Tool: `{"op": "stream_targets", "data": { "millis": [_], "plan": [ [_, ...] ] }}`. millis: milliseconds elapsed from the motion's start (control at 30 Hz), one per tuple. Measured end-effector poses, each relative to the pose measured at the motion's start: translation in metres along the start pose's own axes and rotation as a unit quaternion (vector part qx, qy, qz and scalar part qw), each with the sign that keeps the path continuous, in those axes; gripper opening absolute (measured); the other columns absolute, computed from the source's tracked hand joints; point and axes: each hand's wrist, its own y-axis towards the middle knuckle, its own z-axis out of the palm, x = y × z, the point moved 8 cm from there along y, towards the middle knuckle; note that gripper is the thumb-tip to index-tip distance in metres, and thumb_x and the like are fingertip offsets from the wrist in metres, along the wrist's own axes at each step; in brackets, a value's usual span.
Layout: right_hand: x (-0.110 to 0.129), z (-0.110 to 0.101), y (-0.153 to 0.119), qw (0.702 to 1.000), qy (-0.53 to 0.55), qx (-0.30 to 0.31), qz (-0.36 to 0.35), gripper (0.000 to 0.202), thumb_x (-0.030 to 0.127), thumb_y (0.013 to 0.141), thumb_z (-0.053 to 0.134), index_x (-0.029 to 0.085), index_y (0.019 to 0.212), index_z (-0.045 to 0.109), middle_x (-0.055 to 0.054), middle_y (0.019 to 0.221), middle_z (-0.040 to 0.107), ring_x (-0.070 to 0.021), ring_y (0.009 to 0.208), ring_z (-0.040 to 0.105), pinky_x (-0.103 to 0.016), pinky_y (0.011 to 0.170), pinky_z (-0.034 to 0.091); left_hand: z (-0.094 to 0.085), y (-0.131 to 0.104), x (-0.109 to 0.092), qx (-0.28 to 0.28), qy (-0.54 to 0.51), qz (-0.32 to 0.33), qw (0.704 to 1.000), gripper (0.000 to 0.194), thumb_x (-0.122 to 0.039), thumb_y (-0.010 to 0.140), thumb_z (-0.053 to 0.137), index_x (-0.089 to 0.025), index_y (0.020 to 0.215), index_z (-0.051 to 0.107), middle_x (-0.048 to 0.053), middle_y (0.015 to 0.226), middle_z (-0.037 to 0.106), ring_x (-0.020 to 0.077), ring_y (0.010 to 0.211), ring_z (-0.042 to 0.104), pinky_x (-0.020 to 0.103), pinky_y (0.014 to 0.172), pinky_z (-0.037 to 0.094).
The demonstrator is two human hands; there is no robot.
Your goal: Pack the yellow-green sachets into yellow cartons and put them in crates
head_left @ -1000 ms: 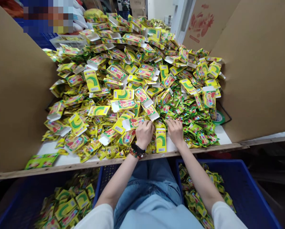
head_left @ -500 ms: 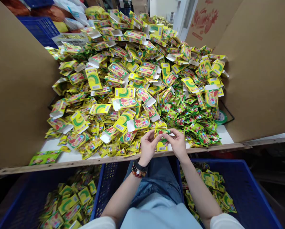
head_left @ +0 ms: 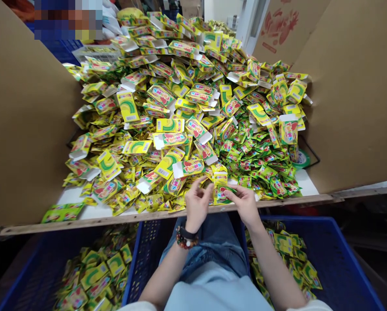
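Note:
At the table's front edge, my right hand point(head_left: 247, 208) pinches a small green candy packet point(head_left: 223, 195) between thumb and fingers. To its left, my left hand point(head_left: 197, 206) is raised with thumb and fingers apart, and nothing shows in it. A yellow carton point(head_left: 220, 176) lies just beyond the packet, partly covered by it. Loose green packets point(head_left: 261, 170) are heaped to the right of my hands. Open yellow cartons point(head_left: 189, 167) with white flaps lie beyond my left hand, among yellow packets point(head_left: 128, 198).
Cardboard walls point(head_left: 27, 121) point(head_left: 352, 99) flank the heap. Blue crates point(head_left: 339, 255) point(head_left: 31, 276) with filled packs stand below the wooden table edge point(head_left: 96, 221). A tape roll point(head_left: 302, 160) sits at the right, and flat green packs point(head_left: 62, 213) lie front left.
My left hand has come off the green packet and moved slightly left, its fingers now apart. My right hand keeps the packet, now a little lower, and the yellow carton beyond shows more.

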Motion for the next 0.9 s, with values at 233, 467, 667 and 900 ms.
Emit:
{"op": "stream_targets", "data": {
  "millis": [233, 467, 667, 900],
  "plan": [
    [0.011, -0.034, -0.008, 0.987, -0.066, -0.122, -0.077, 0.027, 0.041, 0.077, 0.071, 0.018, 0.092, 0.071, -0.002, 0.078, 0.072, -0.0161, 0.068, 0.065, -0.028, 0.065, 0.053, -0.037, 0.048, 0.017, -0.038, 0.032, -0.081, 0.995, 0.062, -0.042, 0.081, 0.062, -0.016, 0.131, 0.037, -0.005, 0.052, 0.059, 0.0159, 0.037, 0.057, 0.028, 0.04, 0.052],
    [0.017, -0.027, -0.017, 0.979, -0.092, -0.104, -0.148, 0.019, 0.035, 0.087, 0.062, 0.02, 0.098, 0.066, -0.003, 0.091, 0.07, -0.0164, 0.082, 0.066, -0.029, 0.075, 0.053, -0.048, 0.039, -0.016, -0.111, 0.132, 0.054, 0.984, 0.024, -0.043, 0.085, 0.052, -0.02, 0.093, 0.054, 0.002, 0.071, 0.066, 0.0173, 0.058, 0.065, 0.029, 0.052, 0.054],
    [0.043, -0.012, -0.036, 0.954, -0.131, -0.064, -0.263, 0.013, 0.025, 0.091, 0.057, 0.024, 0.101, 0.066, -0.004, 0.096, 0.07, -0.0182, 0.094, 0.066, -0.033, 0.083, 0.053, -0.039, 0.016, -0.052, -0.142, 0.215, 0.14, 0.956, 0.039, -0.043, 0.071, 0.071, -0.02, 0.091, 0.047, 0.001, 0.077, 0.065, 0.0157, 0.06, 0.061, 0.029, 0.06, 0.05],
    [0.084, 0.017, -0.049, 0.9, -0.203, -0.038, -0.384, 0.023, 0.017, 0.094, 0.048, 0.028, 0.113, 0.056, -0.005, 0.101, 0.063, -0.0199, 0.098, 0.063, -0.038, 0.087, 0.052, 0.025, -0.031, -0.026, 0.021, 0.311, 0.272, 0.91, 0.05, -0.014, 0.067, 0.06, -0.02, 0.114, 0.044, 0.01, 0.112, 0.061, 0.0236, 0.098, 0.061, 0.038, 0.083, 0.051]
  ]
}}
